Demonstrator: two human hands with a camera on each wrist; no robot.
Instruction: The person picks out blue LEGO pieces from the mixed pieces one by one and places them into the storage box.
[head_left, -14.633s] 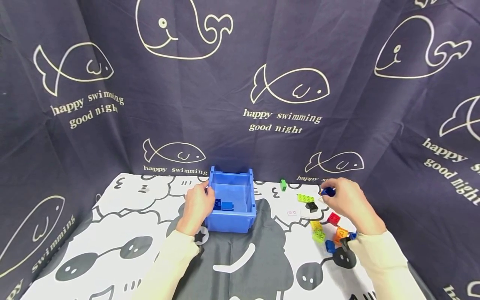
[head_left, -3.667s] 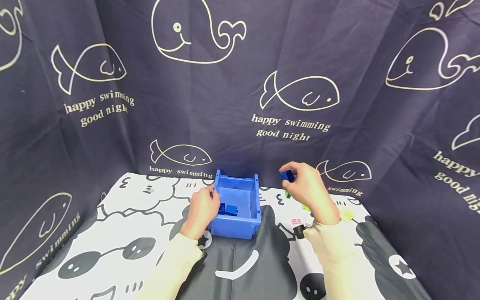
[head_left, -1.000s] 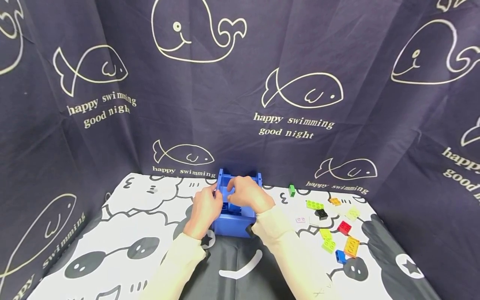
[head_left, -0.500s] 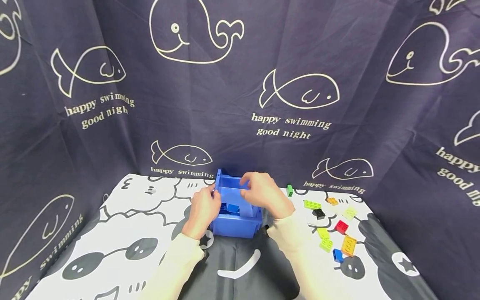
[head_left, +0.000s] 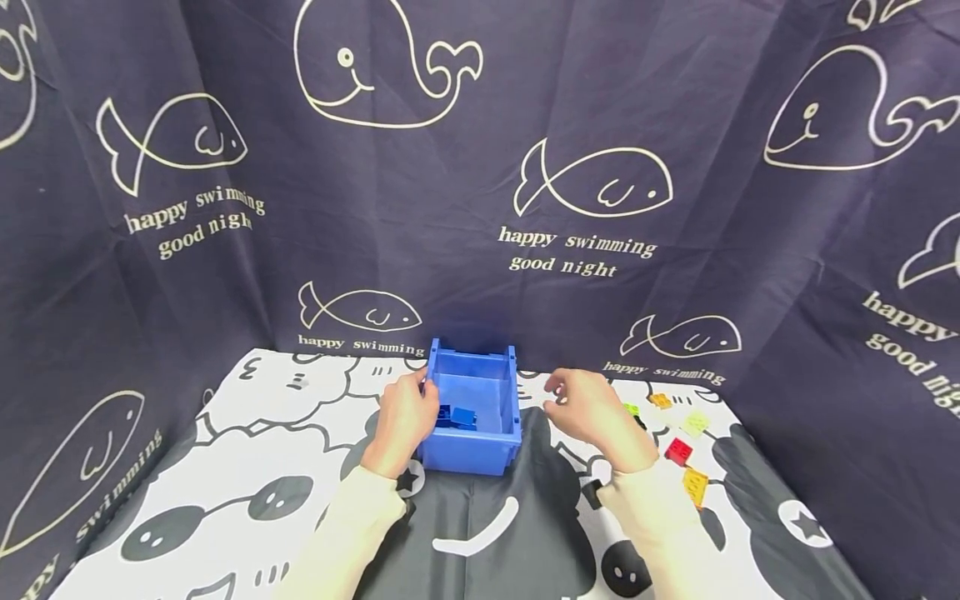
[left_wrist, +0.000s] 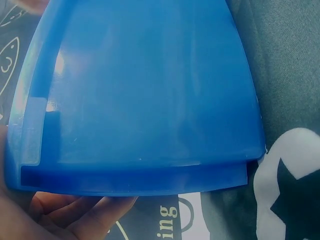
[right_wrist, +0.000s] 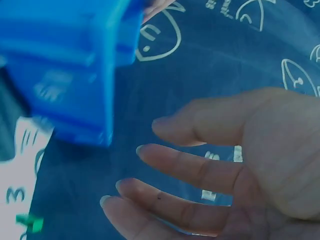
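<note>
A blue plastic bin [head_left: 467, 455] stands upright on the patterned cloth. My left hand [head_left: 403, 417] grips its left wall; in the left wrist view, the fingers [left_wrist: 97, 217] curl under the rim of that wall. Inside the bin, near the front, lie a dark blue toy brick [head_left: 445, 413] and a lighter blue toy brick [head_left: 464, 417]. To the right of the bin and apart from it, my right hand [head_left: 592, 408] is in the air with relaxed, spread fingers. The right wrist view shows nothing held in that hand [right_wrist: 270, 150].
Loose toy bricks lie on the right: a red one [head_left: 678, 451], a large orange one [head_left: 695, 486], a small orange one [head_left: 661, 401] and a pale yellow one [head_left: 696, 422]. A green brick [right_wrist: 31, 223] shows in the right wrist view. My right forearm hides others. Dark curtain [head_left: 465, 208] hangs behind.
My right hand, which held a dark blue brick 3.7 s ago, was over the bin a second ago and has since moved right, empty. The left hand stays on the bin.
</note>
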